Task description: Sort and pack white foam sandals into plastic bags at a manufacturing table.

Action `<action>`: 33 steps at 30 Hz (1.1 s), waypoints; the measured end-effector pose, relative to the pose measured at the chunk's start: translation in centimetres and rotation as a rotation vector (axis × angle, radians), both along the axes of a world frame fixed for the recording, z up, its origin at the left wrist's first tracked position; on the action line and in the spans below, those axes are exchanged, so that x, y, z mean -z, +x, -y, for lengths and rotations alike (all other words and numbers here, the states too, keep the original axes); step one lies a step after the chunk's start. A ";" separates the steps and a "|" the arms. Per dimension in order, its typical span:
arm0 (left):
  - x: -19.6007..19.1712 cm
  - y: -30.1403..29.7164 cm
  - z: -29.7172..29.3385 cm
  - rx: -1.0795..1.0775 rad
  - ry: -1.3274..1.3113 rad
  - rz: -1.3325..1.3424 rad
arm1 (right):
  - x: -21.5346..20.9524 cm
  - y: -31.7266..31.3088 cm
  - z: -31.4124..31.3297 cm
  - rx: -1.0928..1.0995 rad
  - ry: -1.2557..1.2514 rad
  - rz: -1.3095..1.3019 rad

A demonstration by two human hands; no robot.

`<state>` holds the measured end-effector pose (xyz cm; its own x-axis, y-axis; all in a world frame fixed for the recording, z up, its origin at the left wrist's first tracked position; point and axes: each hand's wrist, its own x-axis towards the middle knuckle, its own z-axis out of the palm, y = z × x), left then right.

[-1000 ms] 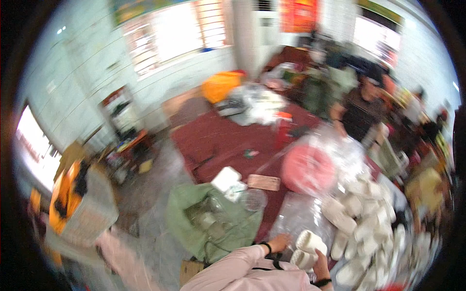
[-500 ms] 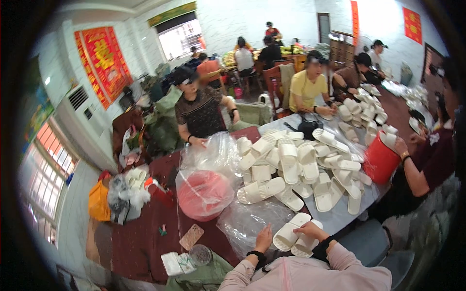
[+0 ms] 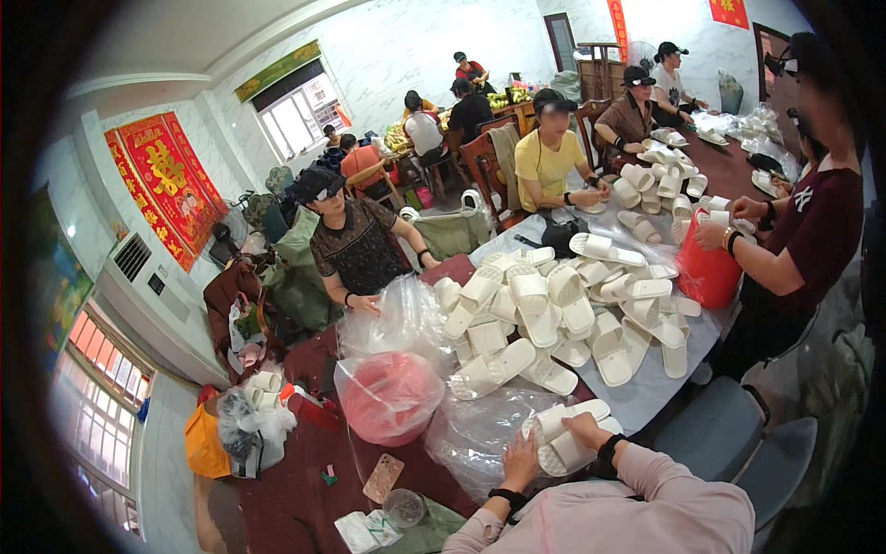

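A pair of cream slide slippers [image 3: 554, 427] lies side by side between my hands, close to the near table edge. My right hand [image 3: 587, 430] grips the pair from the right, fingers over the straps. Against the left slipper's edge, my left hand [image 3: 520, 460] has its fingers closed at the side; its thumb is hard to make out. Both wrists wear black bands below pink sleeves. Just beyond lies a clear plastic bag [image 3: 471, 434], and past that a large heap of similar slippers [image 3: 531, 300].
A pink bundle in clear plastic [image 3: 392, 397] stands left of the slippers. A phone [image 3: 383, 477], clear cup [image 3: 404, 507] and white packet [image 3: 365, 533] lie near left. Co-workers sit across; one stands right by a red bucket [image 3: 709, 268]. A grey chair [image 3: 706, 429] is at right.
My left hand has come from beside the slippers onto their edge. The slippers are turned slightly. My view has swung, and the standing co-worker now has both hands at the red bucket.
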<state>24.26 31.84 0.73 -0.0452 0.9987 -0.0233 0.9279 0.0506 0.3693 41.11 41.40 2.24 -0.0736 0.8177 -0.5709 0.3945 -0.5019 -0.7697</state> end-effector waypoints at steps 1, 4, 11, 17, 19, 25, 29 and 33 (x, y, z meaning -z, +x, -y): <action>0.0 -0.1 0.1 -0.004 0.024 0.002 | 1.0 -0.3 -0.3 0.062 -0.007 -0.070; -0.4 0.2 0.3 -0.004 0.055 0.006 | 3.1 -1.1 -1.1 0.171 -0.066 -0.238; -1.8 0.9 -0.4 0.006 0.200 -0.062 | 0.2 -2.6 -0.9 -0.033 -0.463 -0.704; -4.3 3.0 -1.3 0.076 0.223 -0.080 | 4.8 -1.7 -2.8 -0.592 -0.803 -1.863; -5.4 2.7 -0.9 0.060 0.229 -0.082 | -1.6 -3.4 -1.0 -0.346 -0.703 -1.454; -8.5 3.2 -1.4 0.220 0.304 -0.121 | -4.6 -2.1 -1.0 -0.074 -0.570 -1.198; -9.5 2.1 -2.3 0.319 0.357 0.089 | -0.4 -2.0 -3.1 -0.038 -0.472 -1.215; -8.5 -0.1 -1.9 -0.124 0.529 0.113 | -4.7 -1.8 -3.3 0.010 -0.530 -1.260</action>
<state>24.20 33.70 9.23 -0.1898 0.8631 0.4681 0.8798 -0.0621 0.4712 39.30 44.72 6.96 -0.7674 0.5277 -0.3642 -0.4301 -0.8449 -0.3179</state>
